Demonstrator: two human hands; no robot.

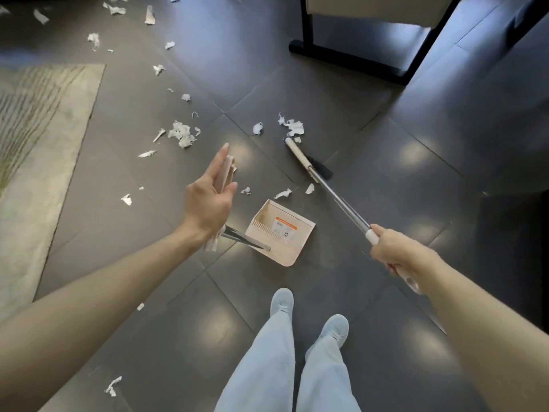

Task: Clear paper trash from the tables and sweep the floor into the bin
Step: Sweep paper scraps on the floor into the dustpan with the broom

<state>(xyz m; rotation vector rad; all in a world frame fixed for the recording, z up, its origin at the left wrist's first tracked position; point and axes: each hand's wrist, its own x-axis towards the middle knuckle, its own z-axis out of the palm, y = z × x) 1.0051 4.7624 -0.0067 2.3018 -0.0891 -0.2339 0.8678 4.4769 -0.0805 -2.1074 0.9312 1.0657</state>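
Paper scraps (181,133) litter the floor (416,179), mostly upper left. My left grip (209,197) is flat open, dustpan handle (227,171) against its fingers. Dustpan (289,258) is on the floor. My right grip (395,251) is wrapped round the broom handle (341,203).

Seen from above, the right hand (395,252) grips the white end of a broom (309,163), whose metal shaft slants down to a beige head with dark bristles touching the dark tiled floor (416,129). The left hand (209,200) is spread, fingers straight, with the beige dustpan handle (228,169) lying against its palm. The dustpan (283,230) sits on the floor between the hands, with its mouth facing the broom. Torn paper scraps (181,133) are scattered across the tiles, some just beside the broom head. A pale rug (44,138) lies on the left. A desk's black foot (341,56) stands at the top. Light shoes (282,301) show below.
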